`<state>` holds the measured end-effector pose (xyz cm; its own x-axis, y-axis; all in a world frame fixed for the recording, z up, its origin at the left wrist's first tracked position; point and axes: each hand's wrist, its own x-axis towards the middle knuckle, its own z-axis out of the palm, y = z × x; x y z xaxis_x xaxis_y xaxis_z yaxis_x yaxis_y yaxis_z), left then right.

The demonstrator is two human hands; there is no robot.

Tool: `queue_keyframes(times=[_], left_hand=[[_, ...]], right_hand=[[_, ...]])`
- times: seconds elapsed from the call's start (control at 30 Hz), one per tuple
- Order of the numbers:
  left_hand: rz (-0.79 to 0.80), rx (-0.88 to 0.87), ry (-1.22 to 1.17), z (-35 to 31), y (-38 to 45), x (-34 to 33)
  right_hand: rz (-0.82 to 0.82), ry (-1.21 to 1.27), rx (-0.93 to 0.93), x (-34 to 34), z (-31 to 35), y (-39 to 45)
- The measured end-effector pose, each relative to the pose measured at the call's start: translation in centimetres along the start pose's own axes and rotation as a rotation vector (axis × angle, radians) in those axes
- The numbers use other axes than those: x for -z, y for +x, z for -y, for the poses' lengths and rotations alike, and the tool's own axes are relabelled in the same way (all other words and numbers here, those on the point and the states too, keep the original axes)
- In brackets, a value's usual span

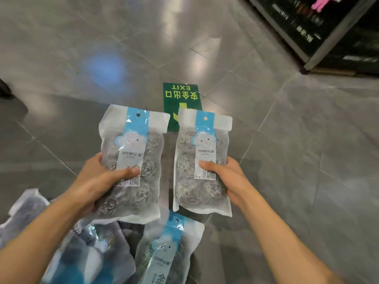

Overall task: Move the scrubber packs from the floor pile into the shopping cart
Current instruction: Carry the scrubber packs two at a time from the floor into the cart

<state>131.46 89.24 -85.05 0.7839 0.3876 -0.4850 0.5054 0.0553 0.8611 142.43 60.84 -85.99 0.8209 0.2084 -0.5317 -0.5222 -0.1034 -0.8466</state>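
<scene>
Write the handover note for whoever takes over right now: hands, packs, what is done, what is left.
Left hand grips one scrubber pack; right hand grips a second pack. Both are lifted above the grey floor.
The floor pile with more packs lies below, one loose pack face up beside it.
The cart is not in view, so the count loaded is unknown.
Left: carry these two to the cart, then clear the pile.
</scene>
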Motion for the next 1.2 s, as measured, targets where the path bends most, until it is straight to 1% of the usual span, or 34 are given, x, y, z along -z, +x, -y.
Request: queue_keyframes(times=[0.1,0.2,0.37,0.47,0.57,0.63,0.7,0.83,0.97,1.07,1.2], left_hand=[[-0.031,-0.066,-0.006,-5.6,-4.4,0.9],[-0.031,-0.111,0.024,-13.3,-9.5,1.9],[-0.045,-0.152,-0.051,-30.6,-20.1,4.0],[-0.024,-0.177,-0.061,-42.2,-27.8,5.6],[-0.036,-0.224,-0.073,-53.2,-36.1,7.1],[-0.027,-0.289,-0.060,-59.5,-41.0,7.9],[-0.028,-0.347,-0.073,-64.1,-45.3,8.7],[0.012,-0.445,-0.139,-70.7,-52.0,10.3],[0.057,-0.486,-0.160,-73.2,-54.9,10.6],[0.126,-0.482,-0.156,-74.7,-56.6,10.4],[0.219,-0.478,-0.117,-76.3,-57.5,8.7]], right_hand=[[0.023,-0.013,0.012,-0.3,4.8,-4.3],[0.025,-0.020,0.031,-0.7,12.3,-9.9],[0.022,-0.056,0.099,-0.7,29.9,-22.0],[0.017,-0.063,0.132,-0.5,41.7,-30.9],[0.015,-0.056,0.197,-0.2,53.2,-40.3],[-0.003,-0.039,0.259,-0.1,59.5,-46.0],[-0.012,-0.038,0.311,0.0,64.3,-51.0],[-0.022,-0.015,0.387,-0.6,70.2,-58.9],[-0.069,0.009,0.424,-0.6,72.2,-63.0],[-0.121,0.042,0.461,-0.5,73.2,-66.1],[-0.242,0.085,0.458,1.4,73.6,-69.2]])
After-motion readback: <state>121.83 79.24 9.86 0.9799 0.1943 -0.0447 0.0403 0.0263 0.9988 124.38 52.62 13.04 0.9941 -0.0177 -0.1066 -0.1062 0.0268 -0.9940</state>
